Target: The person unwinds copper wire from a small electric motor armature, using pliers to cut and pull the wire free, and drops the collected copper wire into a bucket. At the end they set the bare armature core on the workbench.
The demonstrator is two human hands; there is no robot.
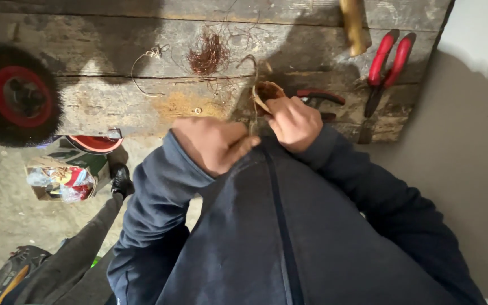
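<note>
I see a wire wheel [13,95] at the bench's left edge, with a copper tangle [208,55] mid-plank. My left hand [213,144] is closed, pinching a thin wire strand [253,110] that runs near-vertical off the front edge. My right hand [293,121] is closed on the tan strip [266,93]. Red pliers [388,62] lie at the right edge. The workbench [114,101] is worn planks over a concrete floor.

The table [114,101] is rough, weathered wood, stained and matt. On it lies a tangle of fine copper-coloured wire [207,55], dully shining. The pliers [390,59] have glossy red plastic grips and dark metal jaws. The sleeves [159,186] are soft, matt navy cloth. The floor [7,209] looks like rough concrete.
</note>
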